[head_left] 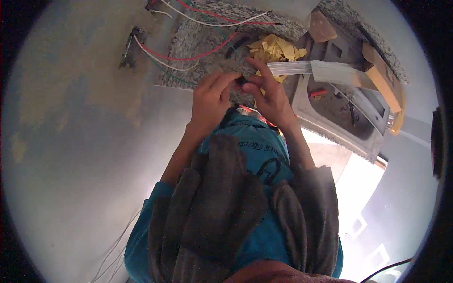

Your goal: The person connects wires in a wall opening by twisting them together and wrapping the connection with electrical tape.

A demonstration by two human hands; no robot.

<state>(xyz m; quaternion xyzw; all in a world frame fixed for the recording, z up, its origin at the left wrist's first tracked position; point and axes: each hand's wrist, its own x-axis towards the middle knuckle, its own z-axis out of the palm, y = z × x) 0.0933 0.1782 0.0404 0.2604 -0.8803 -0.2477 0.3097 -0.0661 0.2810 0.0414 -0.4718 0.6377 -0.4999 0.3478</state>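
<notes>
My left hand [211, 95] and my right hand [272, 98] meet in front of me, over the granite counter. Between their fingertips is a small black piece [241, 80], mostly covered by the fingers, so its kind does not show. Both hands are closed on it, the right index finger raised. Just left of them, a red wire [188, 58], a white wire [163, 66] and a green wire [170, 75] come out of a wall box [130, 48] and run toward the hands. Where their ends lie near the fingers is hard to make out.
Crumpled yellow paper [277, 48] lies on the granite counter [188, 35] beyond my hands. Rightward are white plastic strips [290, 69], a cardboard box [384, 78] and a sink [302, 101] with a red-handled tool [318, 93] in it. More loose wires [226, 20] stick out at the top.
</notes>
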